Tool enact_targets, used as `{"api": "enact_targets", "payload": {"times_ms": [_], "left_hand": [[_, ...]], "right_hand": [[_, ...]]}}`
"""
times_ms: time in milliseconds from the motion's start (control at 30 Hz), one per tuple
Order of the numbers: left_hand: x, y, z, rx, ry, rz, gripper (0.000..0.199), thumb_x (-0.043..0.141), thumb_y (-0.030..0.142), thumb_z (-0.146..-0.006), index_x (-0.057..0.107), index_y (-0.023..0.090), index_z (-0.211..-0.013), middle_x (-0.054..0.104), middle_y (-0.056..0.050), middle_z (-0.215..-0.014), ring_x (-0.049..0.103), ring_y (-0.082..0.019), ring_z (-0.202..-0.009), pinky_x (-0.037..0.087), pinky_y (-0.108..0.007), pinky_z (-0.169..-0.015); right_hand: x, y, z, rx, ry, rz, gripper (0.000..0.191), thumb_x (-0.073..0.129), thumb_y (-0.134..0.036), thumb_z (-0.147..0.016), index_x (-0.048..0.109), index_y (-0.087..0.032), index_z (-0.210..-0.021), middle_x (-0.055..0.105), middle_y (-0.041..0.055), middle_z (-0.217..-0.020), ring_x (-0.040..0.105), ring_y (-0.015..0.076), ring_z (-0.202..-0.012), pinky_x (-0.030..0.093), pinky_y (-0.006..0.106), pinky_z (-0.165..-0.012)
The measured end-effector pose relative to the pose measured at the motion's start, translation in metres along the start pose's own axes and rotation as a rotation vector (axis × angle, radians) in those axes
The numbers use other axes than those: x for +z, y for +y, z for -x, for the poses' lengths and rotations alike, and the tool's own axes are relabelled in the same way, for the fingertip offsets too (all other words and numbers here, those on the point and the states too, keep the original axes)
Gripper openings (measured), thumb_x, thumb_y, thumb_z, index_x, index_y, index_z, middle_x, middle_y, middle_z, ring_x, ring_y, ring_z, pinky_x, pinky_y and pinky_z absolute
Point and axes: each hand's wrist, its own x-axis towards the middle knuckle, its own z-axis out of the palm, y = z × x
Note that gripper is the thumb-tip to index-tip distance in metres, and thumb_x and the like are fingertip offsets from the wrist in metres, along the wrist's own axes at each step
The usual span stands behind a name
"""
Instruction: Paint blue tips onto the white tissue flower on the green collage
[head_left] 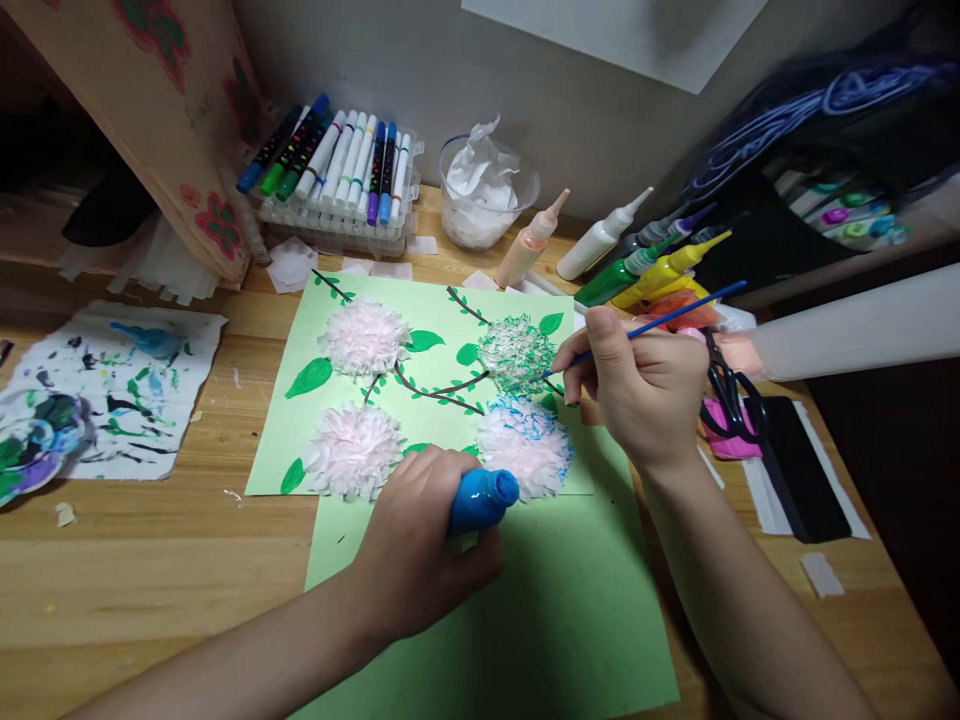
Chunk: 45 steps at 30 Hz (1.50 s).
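**Blue paintbrush in my right hand, blue paint bottle in my left**

In the head view, my right hand [652, 385] pinches the blue paintbrush [694, 305] between thumb and fingers. Its long axis is slanted: the handle goes out far and right, the tip points left, near where the green-dabbed flower [517, 345] meets the blue-dabbed flower [521, 450]; contact I cannot tell. My left hand [424, 535] wraps the blue paint bottle [474, 502], whose neck points right.

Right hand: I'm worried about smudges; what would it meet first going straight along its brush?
Probably the green-dabbed flower, near its border with the blue-dabbed flower; the brush in the right hand points there, though depth is unclear.
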Motion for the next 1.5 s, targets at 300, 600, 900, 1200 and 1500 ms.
{"api": "enact_targets", "payload": {"times_ms": [300, 600, 900, 1200, 1500], "left_hand": [[0.0016, -0.0011, -0.0001, -0.029, -0.020, 0.006, 0.017, 0.052, 0.016, -0.071, 0.052, 0.021, -0.088, 0.060, -0.001, -0.076, 0.056, -0.018, -0.069, 0.043, -0.031, -0.060], [0.0015, -0.0001, -0.0006, -0.011, 0.001, 0.001, 0.017, 0.052, 0.015, -0.072, 0.051, 0.022, -0.088, 0.060, -0.001, -0.076, 0.055, -0.018, -0.068, 0.042, -0.030, -0.059], [0.0016, -0.0015, 0.0008, -0.004, -0.004, 0.000, 0.020, 0.053, 0.015, -0.071, 0.050, 0.022, -0.090, 0.060, 0.000, -0.077, 0.055, -0.018, -0.069, 0.042, -0.030, -0.061], [0.0013, -0.0008, -0.0001, -0.002, 0.005, -0.003, 0.019, 0.053, 0.015, -0.072, 0.049, 0.022, -0.089, 0.060, 0.001, -0.077, 0.055, -0.017, -0.068, 0.042, -0.029, -0.060], [0.0036, -0.0022, -0.0001, 0.007, 0.012, -0.008, 0.019, 0.053, 0.015, -0.072, 0.049, 0.022, -0.090, 0.060, 0.001, -0.077, 0.055, -0.017, -0.069, 0.042, -0.029, -0.060]], "right_hand": [[0.0001, 0.0038, -0.0016, 0.022, -0.044, 0.011, 0.060, 0.055, -0.054, -0.086, 0.051, -0.020, -0.037, 0.059, -0.0002, -0.043, 0.053, 0.0083, -0.037, 0.043, 0.024, -0.043], [-0.0003, 0.0028, -0.0012, 0.031, -0.048, 0.002, 0.059, 0.053, -0.055, -0.087, 0.054, -0.019, -0.041, 0.060, 0.0003, -0.044, 0.051, 0.0076, -0.037, 0.041, 0.024, -0.042], [-0.0012, 0.0026, -0.0025, 0.040, -0.039, -0.014, 0.058, 0.052, -0.053, -0.089, 0.055, -0.019, -0.042, 0.060, -0.0004, -0.044, 0.049, 0.0072, -0.036, 0.041, 0.024, -0.043], [-0.0026, 0.0023, -0.0028, 0.028, -0.033, 0.016, 0.057, 0.049, -0.050, -0.091, 0.056, -0.019, -0.044, 0.059, -0.0008, -0.043, 0.050, 0.0071, -0.037, 0.042, 0.024, -0.046], [-0.0023, 0.0049, -0.0024, 0.012, -0.046, 0.039, 0.058, 0.049, -0.050, -0.091, 0.056, -0.018, -0.044, 0.059, 0.0001, -0.045, 0.052, 0.0078, -0.039, 0.041, 0.024, -0.045]]}}
